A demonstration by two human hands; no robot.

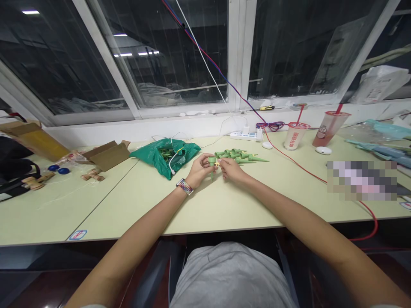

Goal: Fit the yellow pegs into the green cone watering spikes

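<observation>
My left hand point(199, 170) holds a green plastic spike point(212, 167) upright by its top, point downward, above the table. My right hand point(231, 170) meets it from the other side, its fingertips pinching a small yellow part point(218, 163) at the spike's head. Just beyond my hands lies a loose group of several similar green conical spikes point(239, 156). To the left, a green plastic bag point(165, 156) lies open with more green pieces inside. A multicoloured watch band point(184, 186) circles my left wrist.
The pale green desk point(96, 205) runs along a window. On it are a cardboard box point(109, 155), blue caps point(58, 169), wooden pieces point(93, 174), a power strip point(245, 136), a red cable point(298, 169), and two drink cups point(329, 128). A blurred patch covers the desk's right side.
</observation>
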